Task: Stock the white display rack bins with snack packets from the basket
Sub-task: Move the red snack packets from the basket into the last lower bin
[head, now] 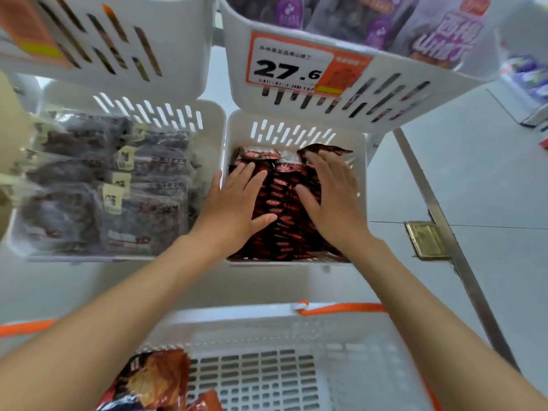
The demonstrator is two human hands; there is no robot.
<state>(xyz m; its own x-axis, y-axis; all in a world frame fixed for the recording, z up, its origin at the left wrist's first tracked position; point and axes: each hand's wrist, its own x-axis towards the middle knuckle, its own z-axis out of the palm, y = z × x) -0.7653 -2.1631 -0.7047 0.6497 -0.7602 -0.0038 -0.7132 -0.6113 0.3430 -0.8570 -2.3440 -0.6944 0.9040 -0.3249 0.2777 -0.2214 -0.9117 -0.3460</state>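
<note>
Both flat, released hands, left hand (237, 200) and right hand (332, 197), press the red packets (284, 209) upright, likely tidying the bin (296, 129).

The lower left bin (213, 120) and lower right bin (360, 161) sit side by side beneath the upper bins (444, 96). The left hand (234, 203) and right hand (335, 197) lie flat on the packets (284, 209) in that right bin. Nearest, the basket (237, 314) holds bags (154, 378) at its left.
</note>
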